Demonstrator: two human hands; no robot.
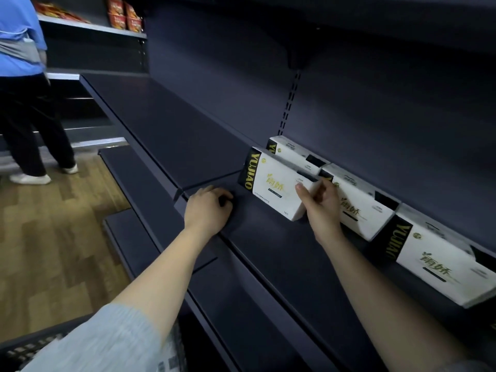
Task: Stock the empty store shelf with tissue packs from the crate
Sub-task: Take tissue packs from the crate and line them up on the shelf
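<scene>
A white tissue pack [273, 185] with a black "YUJAO" end stands on edge on the dark shelf [268, 237]. My right hand [320, 208] grips its right end, thumb on the front face. My left hand [208, 208] rests on the shelf's front part with fingers curled, holding nothing. Three more packs sit on the shelf: one [295, 151] behind the held pack, one [362, 202] to its right, one [440, 259] at the far right. A dark crate [29, 347] shows at the bottom left, partly hidden by my sleeve.
The shelf stretches bare to the left of the packs [166, 124]. Lower shelves [139, 183] step out below. A person in a blue top [21, 76] stands at the far left on the wooden floor [53, 237]. Red snack packets [123, 14] fill a distant upper shelf.
</scene>
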